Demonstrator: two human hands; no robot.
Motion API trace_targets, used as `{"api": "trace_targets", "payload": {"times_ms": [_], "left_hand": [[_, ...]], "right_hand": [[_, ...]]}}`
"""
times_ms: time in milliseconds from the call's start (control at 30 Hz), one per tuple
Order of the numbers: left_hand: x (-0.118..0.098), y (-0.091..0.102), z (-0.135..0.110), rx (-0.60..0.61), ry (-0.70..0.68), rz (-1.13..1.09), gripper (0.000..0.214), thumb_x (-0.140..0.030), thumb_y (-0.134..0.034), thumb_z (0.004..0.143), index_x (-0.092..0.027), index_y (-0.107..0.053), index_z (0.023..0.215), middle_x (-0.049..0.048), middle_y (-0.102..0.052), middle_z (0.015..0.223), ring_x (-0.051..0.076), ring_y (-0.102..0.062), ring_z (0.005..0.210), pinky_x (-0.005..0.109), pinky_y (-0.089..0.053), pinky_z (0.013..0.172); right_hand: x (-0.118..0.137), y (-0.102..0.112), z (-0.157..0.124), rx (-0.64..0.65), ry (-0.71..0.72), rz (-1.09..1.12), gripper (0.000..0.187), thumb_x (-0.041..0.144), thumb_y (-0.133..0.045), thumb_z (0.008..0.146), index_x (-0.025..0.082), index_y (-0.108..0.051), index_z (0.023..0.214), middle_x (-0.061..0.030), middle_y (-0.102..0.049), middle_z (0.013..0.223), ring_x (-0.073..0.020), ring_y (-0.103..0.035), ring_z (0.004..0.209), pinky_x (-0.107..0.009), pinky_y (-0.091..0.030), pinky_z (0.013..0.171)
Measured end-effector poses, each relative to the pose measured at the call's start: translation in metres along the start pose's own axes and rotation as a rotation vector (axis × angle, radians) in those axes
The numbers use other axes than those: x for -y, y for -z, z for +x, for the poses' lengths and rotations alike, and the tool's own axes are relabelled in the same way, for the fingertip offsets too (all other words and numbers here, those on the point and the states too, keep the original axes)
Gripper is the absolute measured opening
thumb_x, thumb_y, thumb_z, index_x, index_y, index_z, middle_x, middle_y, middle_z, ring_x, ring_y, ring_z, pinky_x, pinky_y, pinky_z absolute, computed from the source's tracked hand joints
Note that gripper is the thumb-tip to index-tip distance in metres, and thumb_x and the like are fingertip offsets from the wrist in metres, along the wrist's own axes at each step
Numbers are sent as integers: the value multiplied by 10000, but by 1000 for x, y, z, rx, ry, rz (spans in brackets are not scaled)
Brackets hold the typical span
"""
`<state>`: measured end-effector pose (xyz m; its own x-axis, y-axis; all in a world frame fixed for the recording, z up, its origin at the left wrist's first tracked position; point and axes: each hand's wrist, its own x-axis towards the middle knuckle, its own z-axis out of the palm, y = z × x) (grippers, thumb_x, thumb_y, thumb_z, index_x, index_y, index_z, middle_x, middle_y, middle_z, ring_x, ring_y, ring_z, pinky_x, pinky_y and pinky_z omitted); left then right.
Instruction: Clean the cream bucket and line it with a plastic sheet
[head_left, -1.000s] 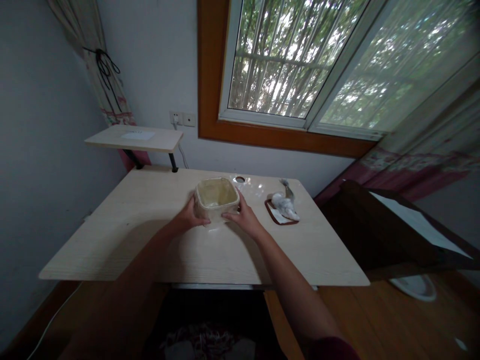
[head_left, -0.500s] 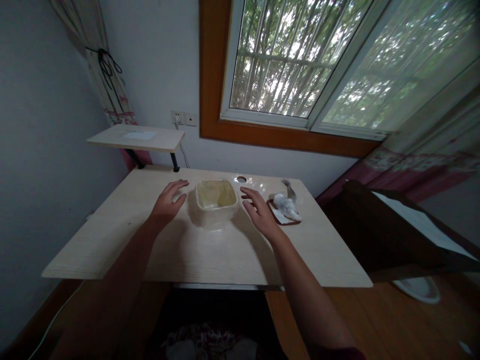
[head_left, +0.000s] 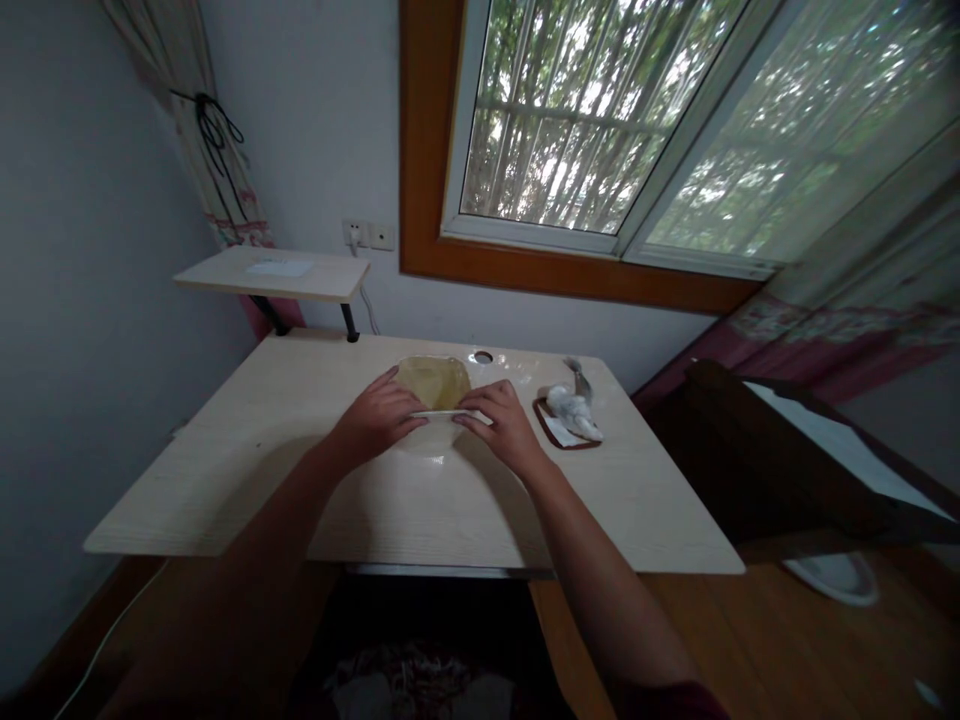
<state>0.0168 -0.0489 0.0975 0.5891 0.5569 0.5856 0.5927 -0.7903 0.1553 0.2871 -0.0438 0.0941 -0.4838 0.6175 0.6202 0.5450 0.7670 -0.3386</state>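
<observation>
A yellowish, see-through plastic container [head_left: 433, 380] stands on the pale wooden desk [head_left: 420, 515], its opening facing up. My left hand [head_left: 379, 415] is closed on the left part of its near rim, fingers over the edge and thumb on the outside. On the right part of that same rim, my right hand [head_left: 501, 415] pinches in the same way. A short, pale strip of rim shows between the two hands. Much of the container's near wall and both its sides are hidden by my fingers.
To the right, a brown-edged tray [head_left: 541, 420] holds a white, crumpled plastic-looking bundle [head_left: 574, 412]. A raised shelf [head_left: 277, 275] stands at the desk's back left with a sheet of paper on it. The desk has a round cable hole [head_left: 483, 357] near its back edge.
Both hands, spread on either side of the container half a second ago, have moved inward and closed on its near rim. The tray and bundle have stayed put.
</observation>
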Motion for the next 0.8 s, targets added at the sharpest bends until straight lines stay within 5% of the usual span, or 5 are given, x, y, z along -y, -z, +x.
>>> {"api": "trace_targets", "payload": {"times_ms": [267, 467, 667, 800], "left_hand": [[6, 29, -8, 119, -30, -46, 251, -444, -627, 924, -206, -706, 927, 53, -739, 989, 200, -660, 998, 441, -381, 1145], [3, 31, -12, 124, -18, -14, 210, -405, -620, 926, -212, -702, 908, 65, -731, 1027, 218, -645, 1053, 469, -376, 1140], [-3, 36, -16, 24, 4, -100, 168, -325, -653, 902, -232, -725, 1023, 62, -743, 1042, 254, -602, 1175, 479, -412, 1099], [-5, 36, -16, -236, 183, -98, 153, -267, -609, 922, -233, -732, 1005, 66, -719, 1045, 229, -618, 1074, 444, -471, 1004]], "right_hand": [[7, 9, 1, 61, 75, -26, 212, 406, -691, 926, 220, -705, 1027, -79, -711, 1090, -243, -550, 1013, -412, -464, 925], [8, 7, -2, 72, 87, -53, 230, 414, -711, 907, 221, -672, 1027, -112, -648, 1169, -261, -555, 1070, -442, -501, 929], [5, -4, -7, 11, 132, -17, 176, 359, -655, 952, 203, -649, 1033, -116, -637, 1108, -238, -594, 1021, -395, -534, 871], [6, -8, -11, -12, 165, -65, 131, 314, -644, 960, 201, -645, 1027, -117, -646, 1079, -236, -589, 981, -388, -534, 837]]}}
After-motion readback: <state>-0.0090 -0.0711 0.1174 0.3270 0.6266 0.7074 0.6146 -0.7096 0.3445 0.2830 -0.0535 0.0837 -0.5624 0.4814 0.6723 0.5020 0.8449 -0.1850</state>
